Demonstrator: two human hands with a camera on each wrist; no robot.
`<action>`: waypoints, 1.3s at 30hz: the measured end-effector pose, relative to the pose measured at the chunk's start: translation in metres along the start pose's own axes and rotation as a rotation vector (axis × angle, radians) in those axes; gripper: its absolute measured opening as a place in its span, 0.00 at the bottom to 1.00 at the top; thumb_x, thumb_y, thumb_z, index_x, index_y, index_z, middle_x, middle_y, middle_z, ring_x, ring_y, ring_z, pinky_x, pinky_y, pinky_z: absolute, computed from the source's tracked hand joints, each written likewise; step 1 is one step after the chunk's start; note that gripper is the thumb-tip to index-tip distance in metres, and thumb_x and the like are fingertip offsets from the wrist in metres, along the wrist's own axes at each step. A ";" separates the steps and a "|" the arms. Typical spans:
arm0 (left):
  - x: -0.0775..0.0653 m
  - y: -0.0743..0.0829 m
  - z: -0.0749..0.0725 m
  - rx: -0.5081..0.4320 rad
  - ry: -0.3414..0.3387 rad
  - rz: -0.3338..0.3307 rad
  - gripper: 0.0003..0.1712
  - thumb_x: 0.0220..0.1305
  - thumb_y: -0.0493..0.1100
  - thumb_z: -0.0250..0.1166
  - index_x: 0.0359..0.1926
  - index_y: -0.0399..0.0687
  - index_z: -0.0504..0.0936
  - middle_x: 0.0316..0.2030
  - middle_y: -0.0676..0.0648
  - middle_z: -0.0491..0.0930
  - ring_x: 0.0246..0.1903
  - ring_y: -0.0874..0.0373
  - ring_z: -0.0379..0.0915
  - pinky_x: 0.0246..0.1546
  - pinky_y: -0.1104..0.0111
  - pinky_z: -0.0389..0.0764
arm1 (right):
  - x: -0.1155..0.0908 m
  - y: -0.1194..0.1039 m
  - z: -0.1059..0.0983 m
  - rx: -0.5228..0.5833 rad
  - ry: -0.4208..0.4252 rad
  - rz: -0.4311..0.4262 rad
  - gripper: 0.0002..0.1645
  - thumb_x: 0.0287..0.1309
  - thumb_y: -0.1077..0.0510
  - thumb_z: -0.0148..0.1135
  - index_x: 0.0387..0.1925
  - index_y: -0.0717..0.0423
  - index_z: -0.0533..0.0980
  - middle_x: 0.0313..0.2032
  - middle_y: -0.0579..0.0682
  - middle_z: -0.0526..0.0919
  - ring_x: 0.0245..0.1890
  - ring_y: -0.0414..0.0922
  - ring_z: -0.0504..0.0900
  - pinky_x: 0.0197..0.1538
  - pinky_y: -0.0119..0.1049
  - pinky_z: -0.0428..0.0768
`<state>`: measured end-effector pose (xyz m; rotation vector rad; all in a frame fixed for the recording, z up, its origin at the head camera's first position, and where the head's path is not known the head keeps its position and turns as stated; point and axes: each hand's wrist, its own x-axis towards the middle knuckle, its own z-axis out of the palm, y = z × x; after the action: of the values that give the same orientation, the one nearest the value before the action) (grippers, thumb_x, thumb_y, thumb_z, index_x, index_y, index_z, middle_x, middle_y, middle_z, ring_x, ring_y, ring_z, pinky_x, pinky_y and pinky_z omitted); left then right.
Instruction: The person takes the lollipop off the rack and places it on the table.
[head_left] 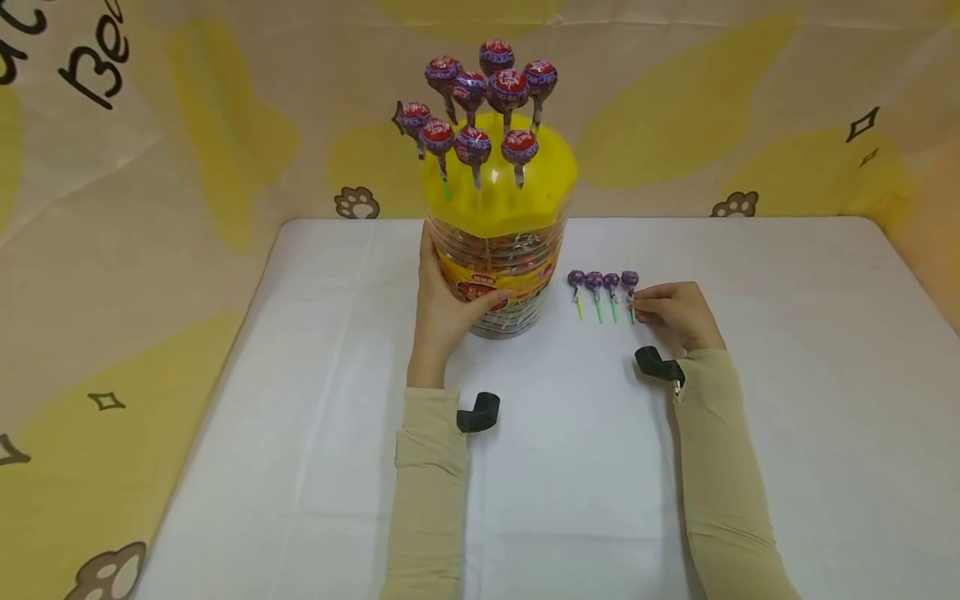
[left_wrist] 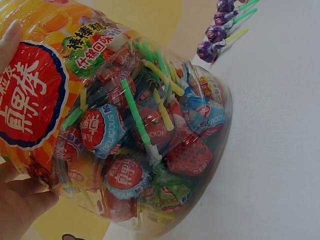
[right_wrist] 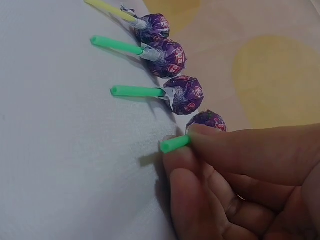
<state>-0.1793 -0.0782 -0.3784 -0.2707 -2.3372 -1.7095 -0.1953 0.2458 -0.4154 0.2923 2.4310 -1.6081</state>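
A clear plastic jar [head_left: 517, 308] with a yellow lid [head_left: 551, 171] stands on the table, full of wrapped lollipops. My left hand [head_left: 442, 312] grips its left side, the thumb across the label. Several red-and-purple lollipops [head_left: 473, 147] stick up from the lid. To the right of the jar, purple-wrapped lollipops lie in a row, sticks toward me. My right hand [head_left: 678, 312] pinches the green stick of the rightmost lollipop [right_wrist: 207, 120] between thumb and finger; part of its head is hidden behind the thumb in the right wrist view. Beside it lies another green-stick lollipop [right_wrist: 184, 95].
The white-covered table [head_left: 337, 483] meets a yellow-and-cream patterned cloth [head_left: 675, 108] at its back and left. A black wrist camera [head_left: 480, 412] sits on the left sleeve, and another wrist camera [head_left: 656, 364] on the right one.
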 end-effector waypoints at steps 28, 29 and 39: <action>-0.001 0.002 -0.001 0.005 0.000 -0.043 0.66 0.47 0.51 0.75 0.74 0.62 0.35 0.70 0.52 0.48 0.68 0.59 0.48 0.69 0.61 0.52 | -0.015 -0.032 0.007 0.225 0.275 -0.230 0.15 0.56 0.62 0.65 0.42 0.70 0.79 0.29 0.41 0.84 0.29 0.37 0.83 0.38 0.23 0.80; -0.001 0.001 -0.001 0.008 -0.002 -0.046 0.66 0.47 0.52 0.75 0.74 0.62 0.35 0.70 0.52 0.48 0.68 0.59 0.48 0.69 0.61 0.52 | -0.017 -0.036 0.008 0.265 0.280 -0.257 0.13 0.55 0.63 0.66 0.40 0.68 0.80 0.28 0.42 0.85 0.29 0.39 0.83 0.38 0.24 0.80; -0.001 0.002 -0.001 0.005 0.005 -0.053 0.65 0.48 0.52 0.74 0.74 0.61 0.35 0.70 0.50 0.50 0.68 0.57 0.49 0.69 0.59 0.53 | -0.035 -0.085 0.025 0.507 0.268 -0.443 0.12 0.52 0.67 0.68 0.39 0.70 0.81 0.30 0.50 0.85 0.30 0.43 0.84 0.39 0.28 0.82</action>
<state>-0.1780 -0.0788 -0.3769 -0.2055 -2.3652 -1.7255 -0.1837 0.1886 -0.3399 0.0408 2.3422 -2.5287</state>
